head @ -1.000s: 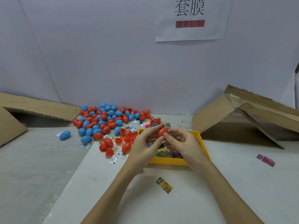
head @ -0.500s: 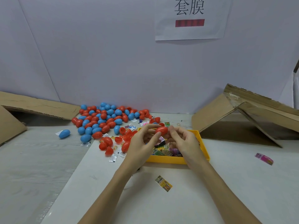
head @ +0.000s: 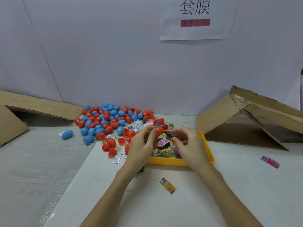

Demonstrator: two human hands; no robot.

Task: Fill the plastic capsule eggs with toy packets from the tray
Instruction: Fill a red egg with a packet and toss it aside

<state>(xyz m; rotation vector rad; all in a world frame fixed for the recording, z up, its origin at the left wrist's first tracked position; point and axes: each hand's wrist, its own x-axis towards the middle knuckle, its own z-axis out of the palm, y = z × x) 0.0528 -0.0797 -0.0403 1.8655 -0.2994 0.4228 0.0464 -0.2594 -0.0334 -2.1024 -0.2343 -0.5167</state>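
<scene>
A red egg (head: 158, 132) is pinched between thumb and fingers of the left hand (head: 142, 145), just above the yellow tray (head: 207, 149) of packets (head: 164, 149) on the bench (head: 213, 194). The right hand (head: 188, 145) is curled over the tray beside it; what its grip holds cannot be told. More eggs (head: 106, 119) are heaped behind.

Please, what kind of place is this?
Probably a small packing workstation: a heap of red and blue capsule eggs, a yellow tray of toy packets, cardboard boxes at the sides, and a printed paper sign on the wall.
</scene>
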